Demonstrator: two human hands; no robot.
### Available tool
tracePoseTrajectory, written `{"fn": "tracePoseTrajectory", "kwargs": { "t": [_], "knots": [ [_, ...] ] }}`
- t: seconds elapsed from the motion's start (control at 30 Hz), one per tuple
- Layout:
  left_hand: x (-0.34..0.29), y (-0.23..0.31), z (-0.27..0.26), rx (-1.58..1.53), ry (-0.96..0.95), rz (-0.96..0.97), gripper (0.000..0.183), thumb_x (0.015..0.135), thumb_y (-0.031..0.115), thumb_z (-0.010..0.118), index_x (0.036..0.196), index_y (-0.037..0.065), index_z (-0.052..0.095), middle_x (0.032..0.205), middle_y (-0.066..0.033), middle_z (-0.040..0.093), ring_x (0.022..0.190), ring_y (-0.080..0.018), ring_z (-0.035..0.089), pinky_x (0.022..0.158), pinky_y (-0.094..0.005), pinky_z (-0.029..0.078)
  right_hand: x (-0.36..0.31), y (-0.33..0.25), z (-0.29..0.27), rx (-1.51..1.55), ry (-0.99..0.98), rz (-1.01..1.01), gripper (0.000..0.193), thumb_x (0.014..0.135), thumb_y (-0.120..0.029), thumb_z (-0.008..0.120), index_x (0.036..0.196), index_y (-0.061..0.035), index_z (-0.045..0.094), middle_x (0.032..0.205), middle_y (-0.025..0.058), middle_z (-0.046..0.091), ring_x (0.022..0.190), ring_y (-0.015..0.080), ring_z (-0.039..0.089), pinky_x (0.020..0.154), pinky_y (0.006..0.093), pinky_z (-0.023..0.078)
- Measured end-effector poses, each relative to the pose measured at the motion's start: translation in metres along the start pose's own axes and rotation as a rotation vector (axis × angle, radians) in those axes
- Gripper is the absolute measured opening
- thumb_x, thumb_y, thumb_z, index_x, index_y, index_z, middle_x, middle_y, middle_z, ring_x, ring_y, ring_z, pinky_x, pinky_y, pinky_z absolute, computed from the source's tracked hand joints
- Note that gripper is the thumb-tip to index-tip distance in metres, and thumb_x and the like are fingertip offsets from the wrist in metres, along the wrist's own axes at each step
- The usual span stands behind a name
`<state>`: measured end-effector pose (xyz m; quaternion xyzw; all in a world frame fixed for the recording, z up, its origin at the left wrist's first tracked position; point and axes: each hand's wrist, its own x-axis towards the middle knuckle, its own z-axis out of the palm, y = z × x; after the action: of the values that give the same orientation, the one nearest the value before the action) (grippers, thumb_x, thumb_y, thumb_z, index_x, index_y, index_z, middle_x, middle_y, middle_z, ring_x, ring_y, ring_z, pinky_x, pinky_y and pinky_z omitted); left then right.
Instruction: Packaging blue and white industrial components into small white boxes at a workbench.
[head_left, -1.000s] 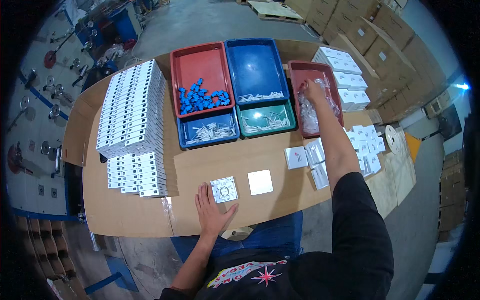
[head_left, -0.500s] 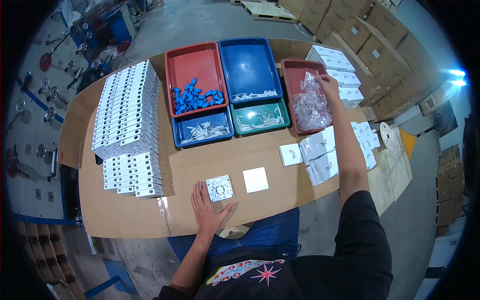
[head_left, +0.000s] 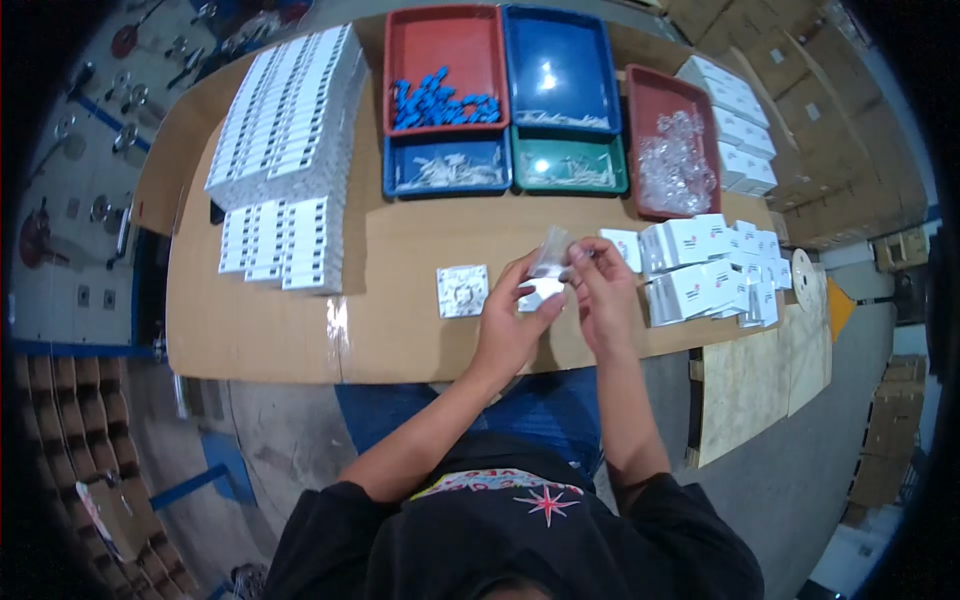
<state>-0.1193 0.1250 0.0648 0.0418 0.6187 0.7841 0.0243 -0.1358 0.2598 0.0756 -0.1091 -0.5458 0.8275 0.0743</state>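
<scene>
Over the middle of the cardboard-covered table I hold a small clear plastic bag [head_left: 549, 250] between both hands. My left hand [head_left: 508, 322] is closed on its left side. The fingers of my right hand [head_left: 606, 298] pinch the bag's right side; their tips partly hide one another. Below the bag, a plain white square plate [head_left: 536, 297] lies mostly covered by my hands. Just left of my left hand rests a white square housing [head_left: 462, 291] with its moulded inner side facing up.
Tall stacks of white boxes [head_left: 285, 110] stand on the left. Along the back are a red tray [head_left: 445, 40] of blue parts, blue trays [head_left: 560, 60] and a green tray [head_left: 570, 150] of white pieces. A red tray [head_left: 650, 95] holds clear bags; white boxes [head_left: 700, 255] lie right.
My right hand has come back from the red bag tray to the table's middle with a clear bag. My left hand has left the housing's side and joined it. The view has shifted.
</scene>
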Motion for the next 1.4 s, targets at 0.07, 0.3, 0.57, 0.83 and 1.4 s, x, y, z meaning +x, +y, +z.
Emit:
{"fn": "tracePoseTrajectory", "kwargs": {
  "t": [0.07,0.3,0.57,0.83,1.4],
  "knots": [
    [-0.001,0.001,-0.005,-0.141,0.017,-0.082,0.03,0.099,0.013,0.063,0.126,0.0,0.066,0.128,-0.0074,0.065,0.112,-0.0151,0.061,0.098,-0.0305,0.047,-0.019,0.016,0.007,0.046,0.011,0.043,0.014,0.094,-0.004,0.07,0.107,-0.0016,0.064,0.095,0.0047,0.067,0.085,0.0111,0.064,0.072,0.0251,0.052],
    [-0.025,-0.01,-0.034,-0.257,0.22,-0.17,0.037,0.107,0.028,0.053,0.123,-0.001,0.069,0.113,-0.0057,0.072,0.104,-0.0109,0.062,0.097,-0.0274,0.046,-0.035,0.025,-0.002,-0.152,-0.162,0.19,0.021,0.097,-0.004,0.065,0.116,0.0021,0.063,0.105,0.0123,0.071,0.088,0.0161,0.07,0.07,0.0286,0.06],
    [-0.03,-0.009,-0.052,-0.285,0.174,-0.216,0.035,0.105,0.026,0.058,0.122,-0.002,0.07,0.116,-0.007,0.072,0.104,-0.0108,0.063,0.097,-0.0272,0.046,-0.047,0.026,0.014,-0.204,-0.149,0.193,0.02,0.1,-0.011,0.062,0.118,-0.0012,0.062,0.106,0.0124,0.071,0.09,0.0183,0.07,0.075,0.034,0.062],
    [-0.043,-0.017,-0.045,-0.322,0.273,-0.184,0.031,0.102,0.021,0.063,0.12,-0.003,0.071,0.111,-0.0052,0.072,0.1,-0.0104,0.063,0.093,-0.0252,0.047,-0.061,0.055,0.02,0.002,-0.088,0.192,0.012,0.099,-0.012,0.066,0.106,-0.0026,0.066,0.098,0.006,0.07,0.091,0.0131,0.068,0.075,0.032,0.061],
    [-0.048,-0.102,-0.121,0.219,0.261,-0.024,0.016,0.1,0.015,0.065,0.107,0.003,0.057,0.083,-0.0034,0.065,0.073,-0.01,0.061,0.065,-0.0253,0.049,0.098,0.062,-0.078,-0.955,0.056,-0.28,0.015,0.093,-0.012,0.069,0.103,-0.0012,0.069,0.089,0.0068,0.072,0.084,0.0131,0.068,0.074,0.0286,0.053]
  ]
}}
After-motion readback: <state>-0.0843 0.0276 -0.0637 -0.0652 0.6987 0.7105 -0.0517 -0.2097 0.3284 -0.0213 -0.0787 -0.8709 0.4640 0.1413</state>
